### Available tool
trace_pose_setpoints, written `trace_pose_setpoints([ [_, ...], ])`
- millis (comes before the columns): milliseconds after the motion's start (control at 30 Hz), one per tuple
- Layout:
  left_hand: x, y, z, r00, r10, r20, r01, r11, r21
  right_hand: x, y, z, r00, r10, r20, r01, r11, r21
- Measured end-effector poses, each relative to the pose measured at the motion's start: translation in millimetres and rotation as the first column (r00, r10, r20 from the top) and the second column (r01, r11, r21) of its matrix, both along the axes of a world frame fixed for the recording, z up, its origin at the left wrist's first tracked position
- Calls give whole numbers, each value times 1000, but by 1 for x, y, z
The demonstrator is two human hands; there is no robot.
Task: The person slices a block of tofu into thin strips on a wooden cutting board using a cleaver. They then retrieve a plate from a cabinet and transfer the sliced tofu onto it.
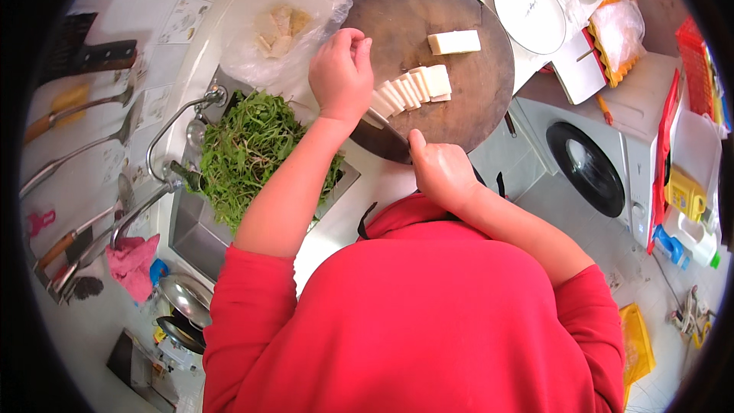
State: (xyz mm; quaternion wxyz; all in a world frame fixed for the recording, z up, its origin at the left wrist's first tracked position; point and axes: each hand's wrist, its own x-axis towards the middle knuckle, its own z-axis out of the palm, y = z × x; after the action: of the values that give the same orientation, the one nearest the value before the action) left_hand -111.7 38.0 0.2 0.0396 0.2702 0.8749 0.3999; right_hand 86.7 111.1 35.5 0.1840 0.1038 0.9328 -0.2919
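Observation:
My right hand (444, 175) grips the handle of a knife (395, 139) at the near edge of a round wooden chopping board (476, 100). The blade points up and left, alongside a fanned row of white tofu-like slices (410, 89). Farther up the board lies an uncut white block (455, 42) of the same food. My left hand (344, 77) hovers over the board's left edge, left of the slices. Its fingers are curled with the thumb near the forefinger; whether anything is between them is hidden.
Leafy greens (252, 149) are heaped over the steel sink (200, 235), beside a faucet (166, 120). A clear plastic bag (246, 34) with pale food pieces lies left of the board. To the right are a white plate (529, 13) and a front-loading washing machine (631, 183).

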Motion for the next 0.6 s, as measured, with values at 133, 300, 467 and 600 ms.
trace_pose_setpoints([
  [133, -8, 0, 5, 998, -23, -64, 25, 999, 43, -3, 2, 6, 999, 5, -40, -4, 1000, 24],
  [300, -9, -5, 24, 999, 24, -34, -17, 979, 201, -2, 5, 25, 997, 22, -73, -20, 999, 37],
  [467, 5, -42, 23, 982, 185, -33, -165, 936, 312, 3, 4, 38, 999, -8, -38, 9, 1000, 25],
  [600, 40, -94, 14, 991, -62, -122, 48, 993, -112, 10, 11, 44, 993, -45, -110, 50, 998, 36],
])
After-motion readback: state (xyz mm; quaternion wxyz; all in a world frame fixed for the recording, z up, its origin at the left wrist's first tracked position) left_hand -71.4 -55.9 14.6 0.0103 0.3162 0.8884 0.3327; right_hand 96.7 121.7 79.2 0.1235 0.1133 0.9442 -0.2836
